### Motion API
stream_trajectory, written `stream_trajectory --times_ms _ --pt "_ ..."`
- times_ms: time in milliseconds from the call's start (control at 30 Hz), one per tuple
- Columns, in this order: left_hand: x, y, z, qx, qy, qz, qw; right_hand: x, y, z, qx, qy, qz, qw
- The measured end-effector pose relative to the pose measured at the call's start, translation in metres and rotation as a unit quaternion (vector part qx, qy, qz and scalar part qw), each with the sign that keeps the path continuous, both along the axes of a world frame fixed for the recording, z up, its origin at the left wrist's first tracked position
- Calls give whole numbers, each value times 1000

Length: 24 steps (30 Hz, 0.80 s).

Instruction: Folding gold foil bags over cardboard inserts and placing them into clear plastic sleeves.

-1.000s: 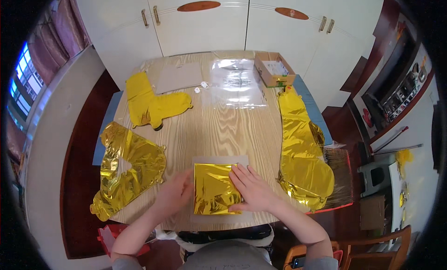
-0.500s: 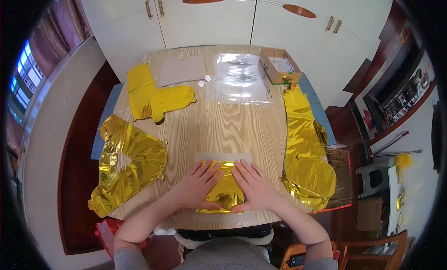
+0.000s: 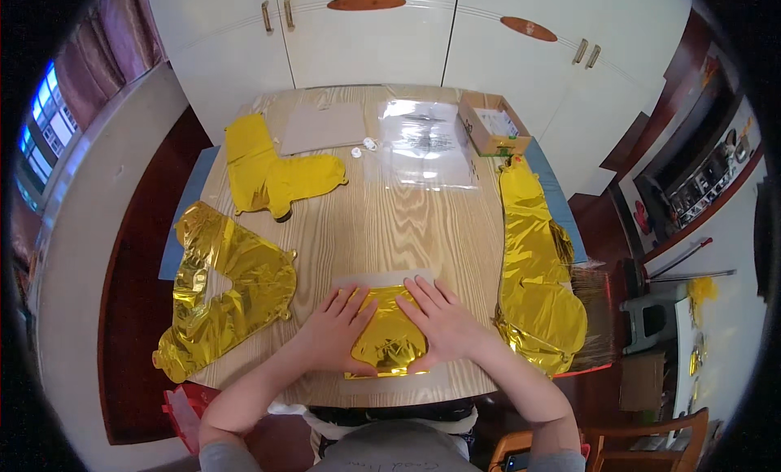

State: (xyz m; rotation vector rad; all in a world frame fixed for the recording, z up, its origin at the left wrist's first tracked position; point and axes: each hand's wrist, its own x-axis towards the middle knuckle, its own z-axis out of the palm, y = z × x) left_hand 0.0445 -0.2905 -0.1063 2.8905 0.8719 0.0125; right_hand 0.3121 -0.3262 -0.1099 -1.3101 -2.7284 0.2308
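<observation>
A folded gold foil balloon [image 3: 390, 334] lies flat on a grey-beige card [image 3: 386, 279] at the near edge of the table. My left hand [image 3: 335, 329] rests on the foil's left side, its fingers stretched out and pointing away from me. On the right side my right hand [image 3: 443, 321] lies flat too, fingers spread. Both palms press on the foil, and neither hand grips it. Between the hands the foil shows shiny and a little creased.
Other gold foil balloons lie flat: one at near left [image 3: 228, 309], one at far left [image 3: 256, 167], one along the right edge [image 3: 533, 252]. Grey-beige card [image 3: 325, 126], small white pieces [image 3: 368, 144], clear plastic bags [image 3: 427, 146] and a cardboard box [image 3: 495, 126] sit at the back.
My hands have spread a little apart, showing more foil between them. The whole view has shifted slightly.
</observation>
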Motion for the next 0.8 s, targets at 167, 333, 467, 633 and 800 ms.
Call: stream_trajectory --times_ms 167,333,467,633,800 --pt "-5 -4 -4 1 -9 22 1000 -5 13 3 10 -1 -4 1000" --pt "-5 -6 -6 5 -8 35 999 -11 17 1 33 8 -27 999" --pt "-4 -9 -2 4 18 57 998 -12 16 -2 48 13 -38 998" --pt "-6 -13 2 2 57 89 994 -13 16 -3 52 8 -38 998" --pt "-11 -18 -11 33 19 100 994 -11 18 -3 56 22 5 998"
